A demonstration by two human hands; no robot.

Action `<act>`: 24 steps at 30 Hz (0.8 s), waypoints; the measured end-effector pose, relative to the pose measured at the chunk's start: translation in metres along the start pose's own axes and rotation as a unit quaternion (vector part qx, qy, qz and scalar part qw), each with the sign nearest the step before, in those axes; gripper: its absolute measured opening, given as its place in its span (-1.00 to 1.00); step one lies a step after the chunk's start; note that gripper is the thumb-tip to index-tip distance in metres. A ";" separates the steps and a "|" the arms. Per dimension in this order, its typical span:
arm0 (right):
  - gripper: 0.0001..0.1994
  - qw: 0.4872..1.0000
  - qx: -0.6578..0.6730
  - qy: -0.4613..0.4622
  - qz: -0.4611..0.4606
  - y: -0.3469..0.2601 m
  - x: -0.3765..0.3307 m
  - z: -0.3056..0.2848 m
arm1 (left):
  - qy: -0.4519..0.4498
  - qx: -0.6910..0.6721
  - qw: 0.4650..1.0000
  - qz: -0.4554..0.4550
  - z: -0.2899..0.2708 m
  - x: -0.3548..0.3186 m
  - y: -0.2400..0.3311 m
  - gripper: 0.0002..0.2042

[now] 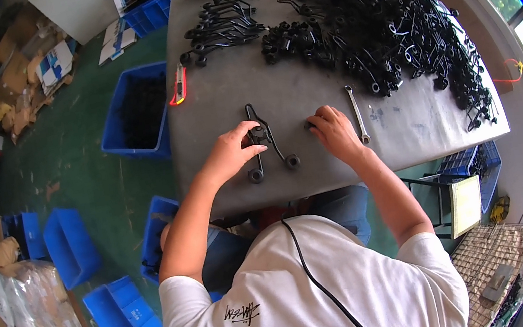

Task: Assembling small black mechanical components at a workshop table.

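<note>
Person's L hand (233, 152) pinched a blk metal linkage (260, 134) on the worktop (213, 110), well left of the wrench (357, 114), & R hand (334, 131), just left of that wrench, gripped a sm. blk part (308, 125).

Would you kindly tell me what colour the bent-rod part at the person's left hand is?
The bent-rod part is black, best seen in the head view.

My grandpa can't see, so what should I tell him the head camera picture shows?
A person's left hand holds a bent black part on a grey table, while the right hand fingers a small dark piece. A wrench lies nearby; more black parts are heaped beyond.
</note>
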State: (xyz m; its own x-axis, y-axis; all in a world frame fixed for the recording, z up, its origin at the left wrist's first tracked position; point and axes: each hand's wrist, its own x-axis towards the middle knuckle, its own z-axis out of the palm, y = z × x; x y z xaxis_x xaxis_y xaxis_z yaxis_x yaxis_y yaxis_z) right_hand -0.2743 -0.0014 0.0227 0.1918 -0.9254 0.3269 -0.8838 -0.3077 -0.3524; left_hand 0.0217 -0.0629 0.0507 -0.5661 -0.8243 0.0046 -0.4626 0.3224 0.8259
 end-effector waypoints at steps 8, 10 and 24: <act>-0.86 0.971 0.206 0.075 0.091 -0.015 0.013 0.000 | -0.009 -0.019 1.000 -0.016 0.002 0.000 -0.002 -0.53; -0.84 0.960 0.251 0.041 0.114 -0.035 0.015 0.003 | -0.008 -0.027 1.000 -0.010 0.002 -0.002 -0.009 -0.53; -0.82 0.814 0.524 -0.026 0.249 -0.068 0.026 0.055 | 0.017 -0.047 0.998 0.029 0.005 -0.005 -0.011 -0.51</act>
State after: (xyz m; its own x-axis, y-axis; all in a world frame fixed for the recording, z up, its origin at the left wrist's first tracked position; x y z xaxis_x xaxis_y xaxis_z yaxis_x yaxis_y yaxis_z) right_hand -0.1861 -0.0165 0.0066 -0.0373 -0.9930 -0.1119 -0.0138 0.1125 -0.9936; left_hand 0.0257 -0.0602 0.0391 -0.5658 -0.8213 0.0725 -0.3619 0.3264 0.8732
